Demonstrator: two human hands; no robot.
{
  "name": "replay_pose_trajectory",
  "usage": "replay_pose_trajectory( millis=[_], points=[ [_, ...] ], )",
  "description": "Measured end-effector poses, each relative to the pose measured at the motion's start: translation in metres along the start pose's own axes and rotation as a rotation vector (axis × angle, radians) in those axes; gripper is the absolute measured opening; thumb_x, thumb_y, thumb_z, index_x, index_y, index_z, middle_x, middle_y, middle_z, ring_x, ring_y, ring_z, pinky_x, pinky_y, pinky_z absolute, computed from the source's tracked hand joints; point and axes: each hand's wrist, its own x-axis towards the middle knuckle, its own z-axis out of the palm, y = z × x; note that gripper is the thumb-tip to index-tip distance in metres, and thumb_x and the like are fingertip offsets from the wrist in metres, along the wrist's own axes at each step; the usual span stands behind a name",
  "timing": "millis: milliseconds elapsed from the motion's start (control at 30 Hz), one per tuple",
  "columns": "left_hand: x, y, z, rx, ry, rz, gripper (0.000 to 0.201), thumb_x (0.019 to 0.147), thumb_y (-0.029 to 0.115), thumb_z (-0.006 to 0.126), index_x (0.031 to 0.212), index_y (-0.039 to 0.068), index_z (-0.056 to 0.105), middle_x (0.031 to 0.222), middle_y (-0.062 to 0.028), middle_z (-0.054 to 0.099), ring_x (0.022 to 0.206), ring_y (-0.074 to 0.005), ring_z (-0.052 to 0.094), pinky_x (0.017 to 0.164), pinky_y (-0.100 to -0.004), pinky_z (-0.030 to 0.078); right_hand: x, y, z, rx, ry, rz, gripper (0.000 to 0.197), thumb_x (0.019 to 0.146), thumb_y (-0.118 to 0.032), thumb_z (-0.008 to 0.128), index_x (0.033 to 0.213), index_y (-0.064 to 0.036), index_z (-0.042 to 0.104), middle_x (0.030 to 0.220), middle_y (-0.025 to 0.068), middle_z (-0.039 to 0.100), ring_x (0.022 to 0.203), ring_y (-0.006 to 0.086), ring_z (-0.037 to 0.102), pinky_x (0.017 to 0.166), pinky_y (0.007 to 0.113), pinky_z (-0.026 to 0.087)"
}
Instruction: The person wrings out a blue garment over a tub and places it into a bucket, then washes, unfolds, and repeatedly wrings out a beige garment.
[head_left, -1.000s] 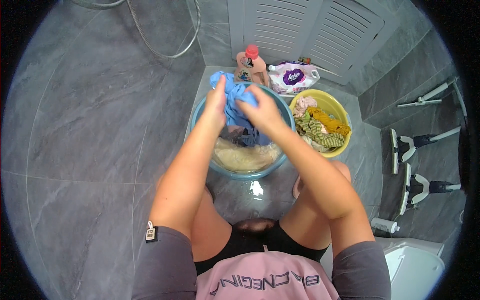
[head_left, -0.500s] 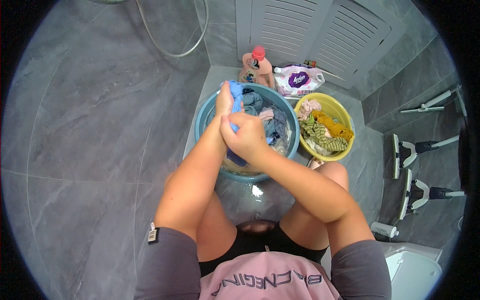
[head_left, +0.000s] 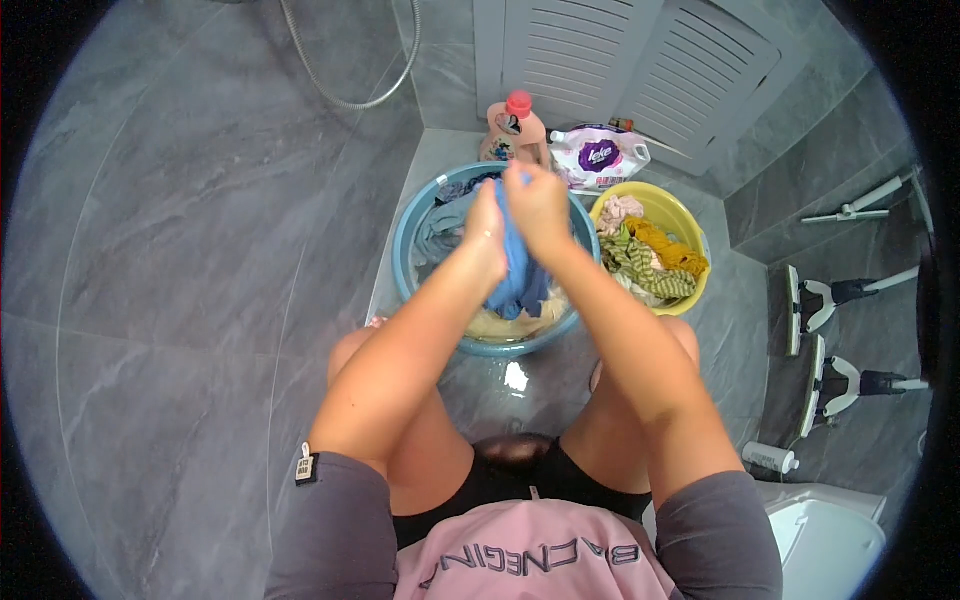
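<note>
Both my hands are closed on a wet-looking blue cloth garment (head_left: 514, 262), raised over a round blue basin (head_left: 404, 262). My left hand (head_left: 486, 232) grips it on the left side. Right beside it, my right hand (head_left: 538, 208) grips the upper part, its fingers slightly blurred. The garment hangs down between my wrists toward the basin. Inside the basin, dark and grey-blue clothes (head_left: 440, 232) lie in water, with a pale cloth (head_left: 545, 312) near the front. My hands and forearms hide much of the load.
A yellow basin (head_left: 700, 232) of mustard, striped and pink clothes stands to the right. Behind are a pink bottle with a red cap (head_left: 517, 125) and a white-and-purple detergent package (head_left: 600, 156). A shower hose (head_left: 345, 100) hangs at the upper left; mops (head_left: 815, 385) lean at the right.
My hands have moved right and drawn level, no longer one over the other. The bunched blue garment now hangs loosened between them.
</note>
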Motion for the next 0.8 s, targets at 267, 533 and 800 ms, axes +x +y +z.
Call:
replay_pose_trajectory(
  millis=[267,533,800],
  points=[
    [-0.012,0.049,-0.026,-0.232,-0.477,-0.114,0.054,0.086,0.059,0.037,0.098,0.010,0.055,0.094,-0.0109,0.059,0.095,-0.0263,0.056,0.084,-0.0406,0.046,-0.039,-0.037,-0.012,0.112,-0.315,-0.121,0.035,0.078,-0.032,0.065,0.094,-0.0028,0.054,0.072,0.0190,0.057,0.068,0.0272,0.058,0.065,0.035,0.045],
    [-0.050,0.066,0.014,0.422,-0.542,0.101,0.054,0.090,0.048,0.038,0.121,0.005,0.047,0.126,-0.0123,0.047,0.115,-0.0218,0.047,0.095,-0.0339,0.039,0.007,0.001,-0.036,0.594,-0.393,0.284,0.055,0.074,-0.025,0.072,0.117,0.0003,0.050,0.100,0.0097,0.061,0.083,0.0158,0.059,0.077,0.030,0.048],
    [-0.014,0.048,-0.027,1.191,-0.536,0.616,0.086,0.057,0.026,0.081,0.127,0.000,0.039,0.132,-0.0195,0.038,0.125,-0.0260,0.037,0.100,-0.0349,0.035,0.019,-0.007,-0.041,1.094,-0.369,0.506,0.025,0.083,-0.009,0.048,0.106,-0.0012,0.053,0.097,0.0121,0.060,0.082,0.0205,0.061,0.075,0.034,0.051]
  ],
)
